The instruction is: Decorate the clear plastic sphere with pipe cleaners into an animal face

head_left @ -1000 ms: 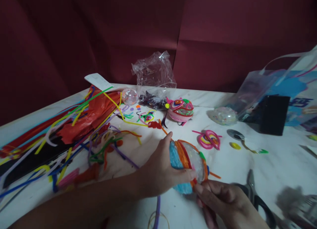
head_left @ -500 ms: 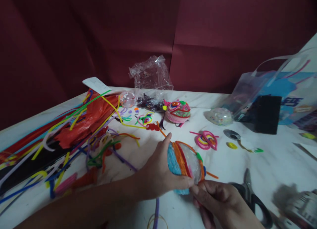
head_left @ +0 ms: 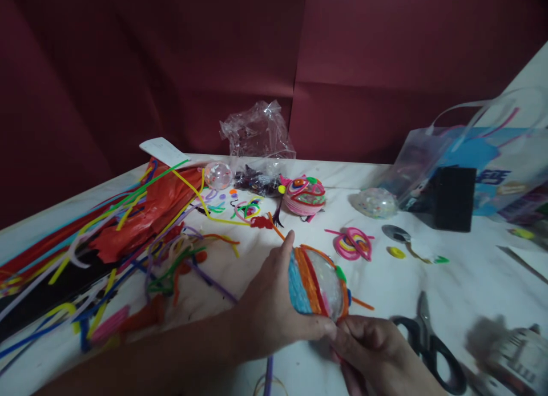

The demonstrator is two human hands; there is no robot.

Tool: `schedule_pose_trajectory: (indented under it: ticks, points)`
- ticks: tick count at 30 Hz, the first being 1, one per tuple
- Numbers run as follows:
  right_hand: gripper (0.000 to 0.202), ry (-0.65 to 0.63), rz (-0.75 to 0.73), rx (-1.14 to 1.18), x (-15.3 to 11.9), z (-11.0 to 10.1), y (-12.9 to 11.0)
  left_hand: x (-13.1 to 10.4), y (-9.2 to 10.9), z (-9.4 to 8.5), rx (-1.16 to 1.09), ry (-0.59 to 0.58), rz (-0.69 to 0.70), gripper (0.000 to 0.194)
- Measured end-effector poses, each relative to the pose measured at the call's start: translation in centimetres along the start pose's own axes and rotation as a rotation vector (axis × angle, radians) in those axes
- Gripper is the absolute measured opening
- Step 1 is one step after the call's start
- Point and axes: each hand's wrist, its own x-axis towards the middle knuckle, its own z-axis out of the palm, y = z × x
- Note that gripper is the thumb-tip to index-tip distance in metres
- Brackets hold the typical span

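Observation:
A clear ball (head_left: 331,282) banded with blue, orange and red pipe cleaners, with a green spot on its edge, is held over the white table. My left hand (head_left: 278,304) grips its left side, thumb along the bottom and a finger up behind. At the ball's lower right edge, my right hand (head_left: 372,344) pinches with its fingertips, touching the left thumb tip. What lies between those fingertips is too small to make out. An orange pipe cleaner end (head_left: 363,304) sticks out to the right of the ball.
Black-handled scissors (head_left: 423,333) lie right of my right hand. Loose pipe cleaners (head_left: 180,270) spread over the left. Behind are a pink decorated ball (head_left: 305,197), a pink coiled piece (head_left: 353,243), a clear ball (head_left: 377,203) and a black box (head_left: 454,199).
The ball has tilted slightly, and less of its blue lower part shows below my left thumb. Both hands keep their hold. The view has shifted slightly.

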Motion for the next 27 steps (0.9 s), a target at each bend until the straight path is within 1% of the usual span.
schedule_pose_trajectory:
  ticks: [6,9,13,16,19,24,27]
  points:
    - [0.07,0.003,-0.023,0.026,0.4,0.1,-0.1,0.2,-0.4,0.1,-0.108,0.003,0.031,0.11]
    - [0.069,0.002,-0.066,0.038,0.3,0.1,-0.1,0.3,-0.7,0.0,-0.141,0.008,0.017,0.109]
    - [0.064,0.007,-0.142,0.051,-0.2,-0.2,-0.3,0.6,-0.9,-0.4,-0.285,-0.008,-0.01,0.106]
    - [0.058,0.058,-0.189,0.04,-0.8,-0.6,-0.7,0.8,-0.7,-0.7,-0.389,-0.033,-0.047,0.102]
    - [0.052,0.124,-0.222,0.062,-1.3,-0.7,-1.0,0.9,-0.4,-0.8,-0.437,-0.027,-0.072,0.101]
    - [0.049,0.122,-0.211,0.133,-1.3,-0.8,-0.4,0.9,-0.2,-0.8,-0.475,-0.05,-0.09,0.1]
    - [0.049,0.106,-0.156,0.201,-1.3,-0.6,-0.2,0.8,-0.1,-0.7,-0.49,-0.064,-0.093,0.102]
